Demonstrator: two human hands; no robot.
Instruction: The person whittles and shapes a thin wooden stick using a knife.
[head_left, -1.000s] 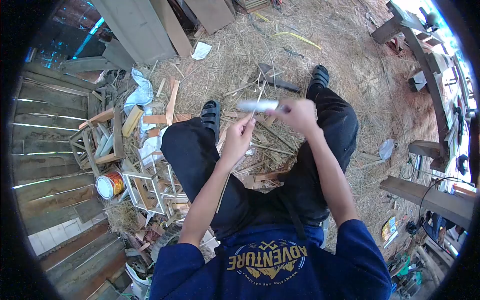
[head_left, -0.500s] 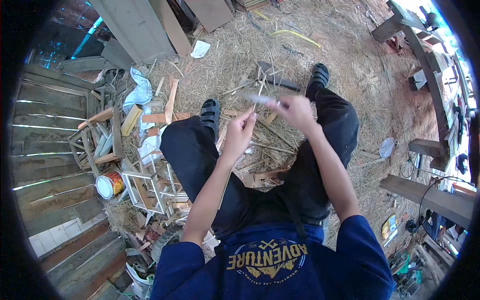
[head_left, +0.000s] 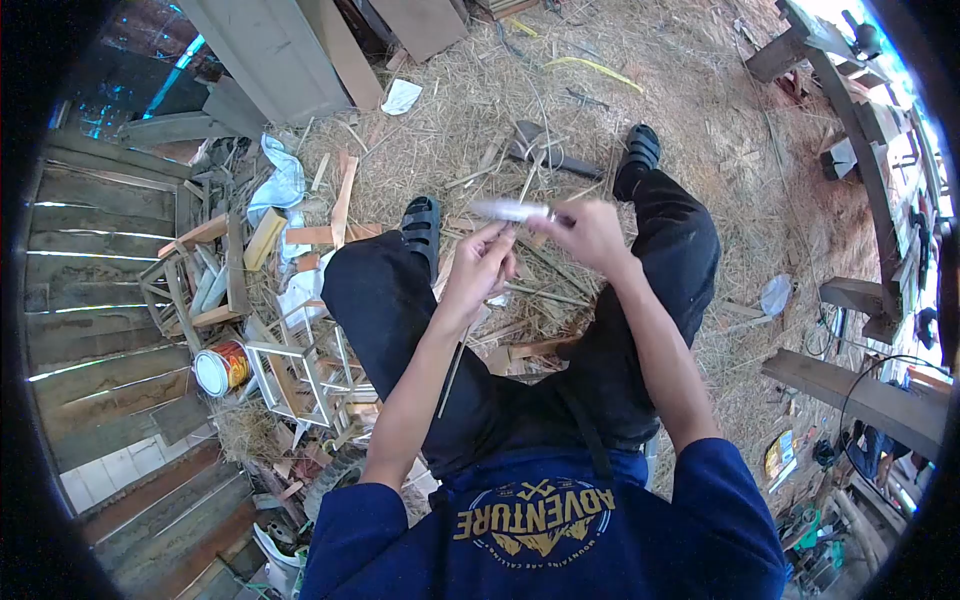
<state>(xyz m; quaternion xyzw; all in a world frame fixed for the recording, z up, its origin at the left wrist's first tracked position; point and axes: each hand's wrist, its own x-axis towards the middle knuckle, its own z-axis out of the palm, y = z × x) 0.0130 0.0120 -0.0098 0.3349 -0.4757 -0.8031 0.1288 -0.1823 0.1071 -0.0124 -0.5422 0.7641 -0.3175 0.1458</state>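
My left hand [head_left: 478,270] is closed around a thin wooden stick [head_left: 453,380], which slants from beyond the fingers back along my forearm toward my thigh. In my right hand [head_left: 592,232] is a knife [head_left: 505,210]; its blade is blurred and points left. The blade lies across the stick just beyond my left fingertips, though whether it touches the wood I cannot tell. Both hands are held between my knees, above the straw-covered ground. Past them lies a dark tool [head_left: 570,165] that looks like an axe.
Wood scraps and a pale cloth [head_left: 278,178] lie left of my left foot. Small wooden frames [head_left: 290,380] and a paint can [head_left: 222,369] stand by the plank wall [head_left: 100,290]. Timber beams [head_left: 850,395] jut in from the right. Boards [head_left: 270,55] lean at the back.
The knife has shifted slightly, its blade now more level and closer to my left fingertips. My left fingers have changed their hold, and more of the stick's near end shows below the wrist.
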